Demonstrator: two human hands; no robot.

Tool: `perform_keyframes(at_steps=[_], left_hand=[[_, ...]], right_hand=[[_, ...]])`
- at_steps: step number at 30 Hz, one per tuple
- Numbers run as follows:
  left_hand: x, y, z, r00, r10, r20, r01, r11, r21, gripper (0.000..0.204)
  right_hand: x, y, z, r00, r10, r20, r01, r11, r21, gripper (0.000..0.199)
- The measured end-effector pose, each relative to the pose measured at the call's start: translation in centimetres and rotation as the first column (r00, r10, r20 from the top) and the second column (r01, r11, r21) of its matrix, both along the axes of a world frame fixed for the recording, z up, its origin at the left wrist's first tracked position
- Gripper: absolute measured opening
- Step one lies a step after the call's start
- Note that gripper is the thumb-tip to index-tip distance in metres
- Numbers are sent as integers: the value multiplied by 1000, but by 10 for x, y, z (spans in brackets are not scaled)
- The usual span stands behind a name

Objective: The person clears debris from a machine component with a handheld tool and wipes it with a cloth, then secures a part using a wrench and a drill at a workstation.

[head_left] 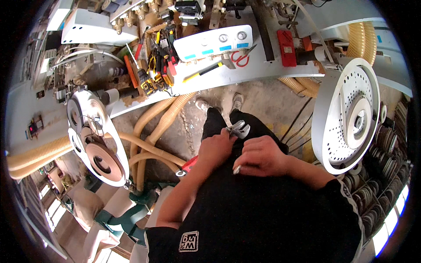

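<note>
Pale bench (pixel 278 69): scissors (pixel 240 58) | concrete floor (pixel 187 133): hoses (pixel 169 116) | left hand (pixel 218 147): metal tool (pixel 239 130)

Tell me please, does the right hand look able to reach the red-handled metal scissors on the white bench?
Probably yes, stretching forward: nothing covers the scissors. However, the right hand seems closed around a small pale object and may need freeing first.

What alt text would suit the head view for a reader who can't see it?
Seen from above, a person's left hand grips a red-handled wrench, while the right hand pinches a small pale object. Ahead, hand tools and red-handled scissors lie beside a gauge panel; a reel stands left, a large perforated disc right.
</note>
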State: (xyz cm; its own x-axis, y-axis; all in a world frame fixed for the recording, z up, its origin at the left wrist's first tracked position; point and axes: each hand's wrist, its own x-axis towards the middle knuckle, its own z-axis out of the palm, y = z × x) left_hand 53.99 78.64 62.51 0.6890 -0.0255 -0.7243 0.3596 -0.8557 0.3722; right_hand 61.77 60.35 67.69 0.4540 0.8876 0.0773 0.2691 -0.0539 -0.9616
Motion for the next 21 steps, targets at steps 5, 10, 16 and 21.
perform_keyframes(at_steps=[5, 10, 16, 21], left_hand=[[-8, 7, 6, 988, 154, 9, -152, 982, -110, 48], [-15, 21, 5, 974, 228, -13, -221, 924, -313, 47], [-13, 26, 13, 886, 332, -324, -464, 658, -593, 35], [-19, 27, 12, 961, 228, -155, -272, 696, -665, 34]], right_hand=[[22, -56, -36, 833, -554, 16, 453, 665, -594, 12], [27, -104, -73, 927, -162, 338, 373, 474, -798, 27], [46, -32, -32, 861, -383, -335, 222, 875, -429, 29], [61, -6, -4, 994, -13, -113, -34, 912, -409, 28]])
